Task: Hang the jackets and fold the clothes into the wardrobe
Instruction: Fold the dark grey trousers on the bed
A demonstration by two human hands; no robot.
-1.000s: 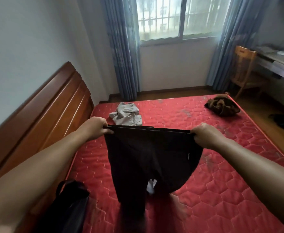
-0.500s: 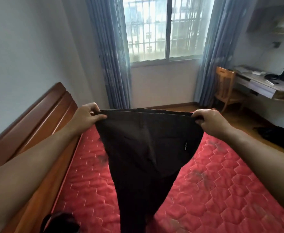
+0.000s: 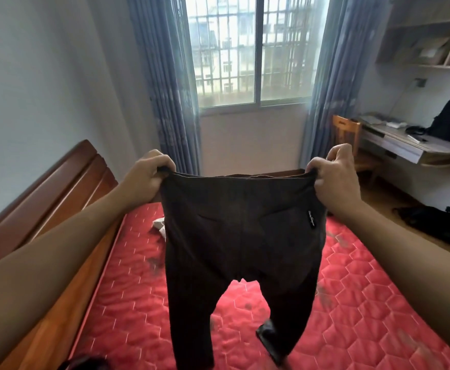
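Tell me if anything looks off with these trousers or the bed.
The trousers, gripped at the waistband by the left hand and right hand, hang unevenly: the cuff on the right-hand leg looks twisted up. The bare red mattress carries dark smudges.

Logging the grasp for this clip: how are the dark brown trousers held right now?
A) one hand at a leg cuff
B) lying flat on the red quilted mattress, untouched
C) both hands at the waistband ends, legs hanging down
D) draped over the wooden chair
C: the left hand and the right hand each grip one end of the waistband of the dark brown trousers, whose legs hang down in front of the red quilted mattress.
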